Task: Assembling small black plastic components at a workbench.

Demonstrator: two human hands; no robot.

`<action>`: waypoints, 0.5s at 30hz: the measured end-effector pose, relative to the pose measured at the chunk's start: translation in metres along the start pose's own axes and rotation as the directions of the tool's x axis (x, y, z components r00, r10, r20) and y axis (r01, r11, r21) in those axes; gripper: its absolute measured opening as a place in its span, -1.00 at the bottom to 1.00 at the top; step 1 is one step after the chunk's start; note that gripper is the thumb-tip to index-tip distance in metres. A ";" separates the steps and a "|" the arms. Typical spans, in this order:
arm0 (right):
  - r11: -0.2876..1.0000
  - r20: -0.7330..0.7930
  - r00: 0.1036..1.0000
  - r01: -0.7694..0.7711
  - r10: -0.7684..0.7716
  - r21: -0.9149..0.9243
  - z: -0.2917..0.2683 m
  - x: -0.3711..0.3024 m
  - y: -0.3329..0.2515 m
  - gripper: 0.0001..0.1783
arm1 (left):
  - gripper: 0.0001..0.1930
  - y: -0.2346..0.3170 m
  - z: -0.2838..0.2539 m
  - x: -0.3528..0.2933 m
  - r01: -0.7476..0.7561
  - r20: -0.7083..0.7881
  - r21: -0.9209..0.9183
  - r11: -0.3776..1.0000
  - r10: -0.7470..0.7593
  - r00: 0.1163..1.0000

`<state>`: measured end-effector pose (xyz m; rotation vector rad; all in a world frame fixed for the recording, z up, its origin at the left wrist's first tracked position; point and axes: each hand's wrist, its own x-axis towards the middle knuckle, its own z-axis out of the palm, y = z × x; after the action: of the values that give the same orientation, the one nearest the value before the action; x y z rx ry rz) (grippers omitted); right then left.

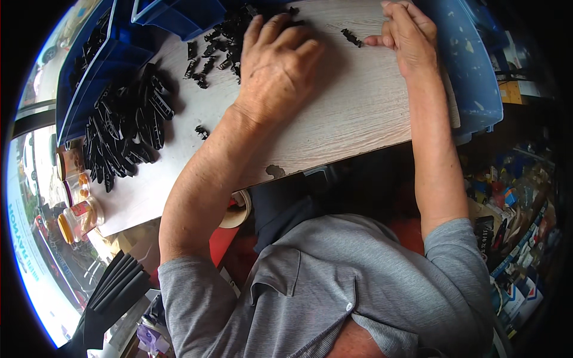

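My left hand (277, 74) reaches palm down over a pile of small black plastic parts (224, 45) at the far middle of the table. Its fingers are bent and a little apart, with the tips among the parts; nothing shows in its grasp. At the far right, my right hand (413, 40) is closed, thumb and fingers drawn together and one finger pointing left. Whatever it may hold is hidden. Just left of that finger lies a single black part (351, 37). Another loose part (202, 131) sits beside my left forearm.
Long black plastic pieces (125, 122) lie heaped on the table's left. Blue bins stand at the left (98, 65), far edge (173, 18) and right (474, 77). Small jars (82, 219) line the left corner. The near table edge (334, 156) is chipped.
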<state>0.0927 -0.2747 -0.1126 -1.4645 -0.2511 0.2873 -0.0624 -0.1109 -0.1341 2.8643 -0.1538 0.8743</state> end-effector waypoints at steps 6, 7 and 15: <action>0.999 -0.053 0.998 -0.041 0.040 -0.023 0.002 -0.001 -0.006 -0.77 | -0.76 0.000 -0.022 0.012 -0.086 -0.094 0.008 0.996 0.087 0.992; 0.999 -0.061 0.997 -0.045 0.043 -0.022 0.002 -0.001 -0.006 -0.77 | -0.77 0.002 -0.025 0.011 -0.087 -0.140 -0.001 0.996 0.086 0.986; 1.000 0.042 0.999 -0.019 0.018 0.011 -0.006 0.006 0.006 -0.75 | -0.74 0.014 -0.081 -0.077 0.202 -0.332 -0.041 0.979 -0.204 0.921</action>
<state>0.0998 -0.2777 -0.1190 -1.4512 -0.2693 0.3339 -0.1725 -0.1074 -0.1097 2.6116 0.1757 1.2898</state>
